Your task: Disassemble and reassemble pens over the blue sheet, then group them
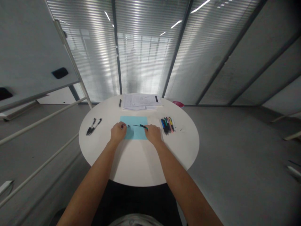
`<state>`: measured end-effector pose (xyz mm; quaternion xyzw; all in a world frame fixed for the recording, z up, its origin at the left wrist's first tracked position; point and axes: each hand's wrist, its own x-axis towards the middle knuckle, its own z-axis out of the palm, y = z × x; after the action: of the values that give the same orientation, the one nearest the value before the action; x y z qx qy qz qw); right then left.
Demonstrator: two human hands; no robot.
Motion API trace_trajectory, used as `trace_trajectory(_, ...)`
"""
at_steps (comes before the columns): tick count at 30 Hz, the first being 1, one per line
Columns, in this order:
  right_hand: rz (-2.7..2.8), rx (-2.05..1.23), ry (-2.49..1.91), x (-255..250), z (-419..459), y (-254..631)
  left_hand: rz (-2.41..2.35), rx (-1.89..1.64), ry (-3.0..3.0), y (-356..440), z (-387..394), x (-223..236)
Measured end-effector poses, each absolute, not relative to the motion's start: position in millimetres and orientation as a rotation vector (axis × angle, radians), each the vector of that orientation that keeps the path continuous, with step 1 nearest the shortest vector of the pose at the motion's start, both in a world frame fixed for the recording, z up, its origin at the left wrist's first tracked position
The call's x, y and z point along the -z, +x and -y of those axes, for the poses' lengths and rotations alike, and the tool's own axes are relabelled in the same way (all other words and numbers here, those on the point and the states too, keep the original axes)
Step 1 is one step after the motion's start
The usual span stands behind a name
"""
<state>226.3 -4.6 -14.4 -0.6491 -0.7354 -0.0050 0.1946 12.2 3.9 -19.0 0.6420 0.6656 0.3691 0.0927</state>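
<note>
Both of my hands are over a light blue sheet (134, 133) on a round white table. My left hand (118, 131) is closed at the sheet's left edge, on a small pen part (127, 126) with a dark and shiny end; most of it is hidden in the fingers. At the right edge, my right hand (153, 133) pinches a black and green pen piece (143, 126). A thin dark rod, like a refill, points from this piece toward the left hand. A gap separates the two pieces.
Several coloured pens (167, 125) lie in a row at the right. Two black and white markers (94, 126) lie at the left. Printed papers (139, 102) and a dark pen (120, 103) are at the table's far side. A whiteboard frame (72, 62) stands left.
</note>
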Motion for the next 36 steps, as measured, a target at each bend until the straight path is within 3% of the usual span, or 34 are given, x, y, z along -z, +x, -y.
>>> trace_trajectory(8,2.087,0.05,-1.929,9,6,224,-2.039,-1.001,1.859,14,-3,15)
trace_trajectory(22,2.055,-0.001,-1.835,7,6,218,-1.937,-1.219,1.833,14,0,10)
trace_trajectory(27,2.058,-0.186,-1.59,5,7,210,-1.561,-1.33,1.774,19,5,3)
trace_trajectory(36,2.08,-0.289,-1.27,9,8,207,-1.088,-1.181,1.57,36,15,-6)
